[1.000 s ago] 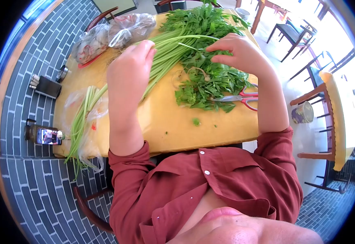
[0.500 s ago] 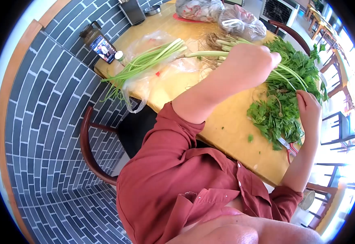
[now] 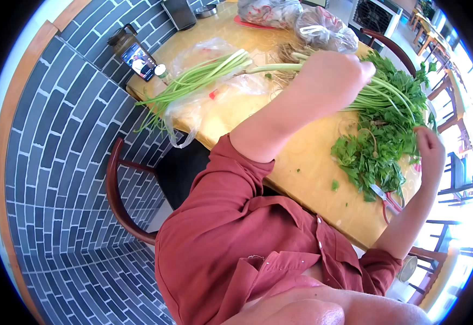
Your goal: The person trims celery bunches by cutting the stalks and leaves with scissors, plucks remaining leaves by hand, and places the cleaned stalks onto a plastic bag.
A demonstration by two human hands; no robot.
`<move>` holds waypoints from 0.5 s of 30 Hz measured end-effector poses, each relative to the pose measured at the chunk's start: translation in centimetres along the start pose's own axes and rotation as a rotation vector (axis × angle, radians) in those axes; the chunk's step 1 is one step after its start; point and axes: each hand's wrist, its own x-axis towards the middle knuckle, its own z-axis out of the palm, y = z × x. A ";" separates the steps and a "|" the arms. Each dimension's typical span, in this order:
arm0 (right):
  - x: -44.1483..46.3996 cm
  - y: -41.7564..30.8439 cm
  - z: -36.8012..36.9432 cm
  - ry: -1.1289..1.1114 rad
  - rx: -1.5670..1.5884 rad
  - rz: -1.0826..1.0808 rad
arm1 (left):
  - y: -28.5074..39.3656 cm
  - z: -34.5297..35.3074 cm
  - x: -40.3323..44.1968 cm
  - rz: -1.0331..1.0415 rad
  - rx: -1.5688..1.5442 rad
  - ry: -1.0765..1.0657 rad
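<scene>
My left hand point(image 3: 345, 76) is closed over the upper part of the celery stalks point(image 3: 383, 96), holding a stalk whose pale end points left. On the right, my right hand point(image 3: 430, 146) has its fingers pressed together at the edge of the celery leaves point(image 3: 374, 157); what it pinches is too small to make out. Red-handled scissors point(image 3: 389, 201) lie partly under the leaves, beside my right forearm. A separate bunch of trimmed stalks point(image 3: 204, 77) rests on a clear plastic bag point(image 3: 185, 116) at the table's left.
Filled plastic bags point(image 3: 326, 30) stand at the far side of the yellow table point(image 3: 301, 146). A bottle with a phone point(image 3: 138, 60) leaning on it is near the brick wall point(image 3: 57, 135). A wooden chair point(image 3: 116, 197) is at the left, others at the right.
The view has swung left. Over the last half second my right hand has moved outward to the right, away from the stalks, while my left hand has stayed nearly in place.
</scene>
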 end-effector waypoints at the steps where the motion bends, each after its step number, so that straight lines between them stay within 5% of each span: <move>1: -0.3 0.1 -0.2 -0.126 -0.092 -0.037 | -0.5 -0.1 0.0 0.000 -0.014 0.018; 2: -0.7 0.2 -0.1 -0.250 -0.163 -0.172 | -0.9 0.1 0.0 0.007 -0.037 0.032; 4: -1.9 -2.9 0.2 -0.360 -0.283 -0.107 | -1.0 0.3 0.2 0.019 -0.037 0.034; 8: -1.1 -1.6 -0.8 -0.028 -0.290 -0.248 | -1.0 0.0 0.8 0.028 -0.103 0.087; 10: -0.8 -1.0 -1.4 0.099 -0.244 -0.148 | -0.5 -0.5 1.0 0.053 -0.120 0.103; 15: 0.1 -0.3 -1.4 0.345 -0.336 -0.414 | 0.3 -1.3 0.9 -0.039 -0.128 0.021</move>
